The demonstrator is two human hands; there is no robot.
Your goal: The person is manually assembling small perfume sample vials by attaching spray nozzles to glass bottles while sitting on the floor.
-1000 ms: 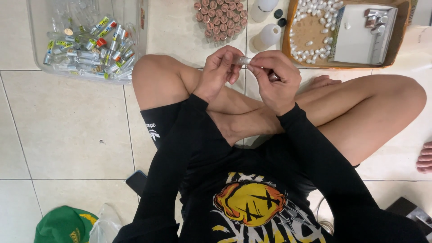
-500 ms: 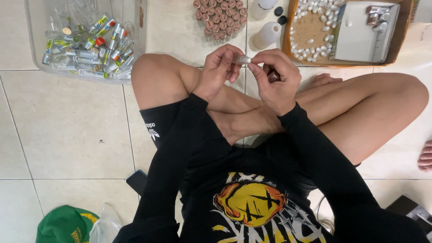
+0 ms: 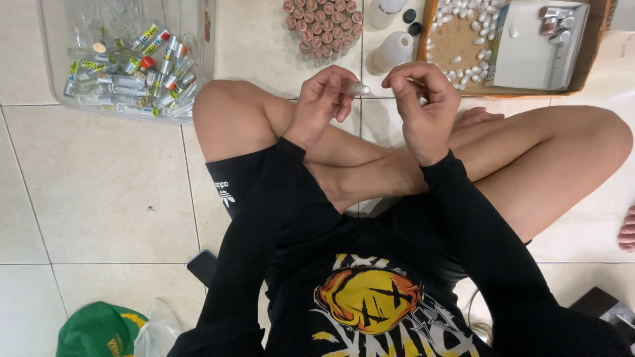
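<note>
I sit cross-legged on a tiled floor. My left hand pinches a small clear glass vial held sideways above my knees. My right hand is a short gap to the right of the vial's open end, fingers pinched together on something too small to make out. Both hands hover in front of a cluster of brown-capped vials standing on the floor.
A clear plastic tub of labelled vials lies at the far left. Two white bottles and a cardboard tray with white stoppers and a white box stand at the far right. A green cap and a phone lie near me. Another person's toes show at the right edge.
My right hand has drawn a little away from the vial, which my left hand still holds. The camera view has shifted slightly.
</note>
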